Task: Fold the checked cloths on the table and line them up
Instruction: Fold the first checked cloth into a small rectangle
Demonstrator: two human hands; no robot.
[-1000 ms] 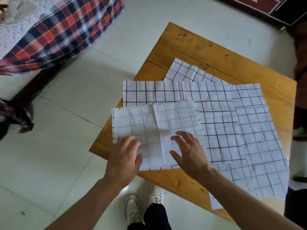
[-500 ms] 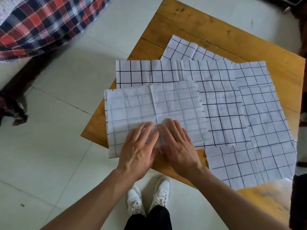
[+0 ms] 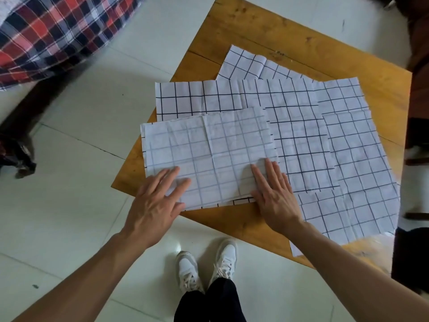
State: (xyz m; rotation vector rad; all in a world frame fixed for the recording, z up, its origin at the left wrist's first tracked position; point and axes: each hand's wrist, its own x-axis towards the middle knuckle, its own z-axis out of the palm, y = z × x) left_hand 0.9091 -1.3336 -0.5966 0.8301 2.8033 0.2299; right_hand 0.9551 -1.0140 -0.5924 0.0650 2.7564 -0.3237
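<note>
Cloth [image 3: 209, 154], folded once, lies at the table's [image 3: 267, 24] near-left corner atop the other cloths [image 3: 336, 140]. Your left hand [image 3: 154, 205] and right hand [image 3: 276, 196] press it with straight fingers. It looks thin, light and limp; pinch 2 corners to fold again.

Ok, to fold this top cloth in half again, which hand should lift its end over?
Probably the left hand. It lies flat at the folded cloth's end that overhangs the table, free to lift. The right hand presses the other end, over the spread cloths, and can anchor.
</note>
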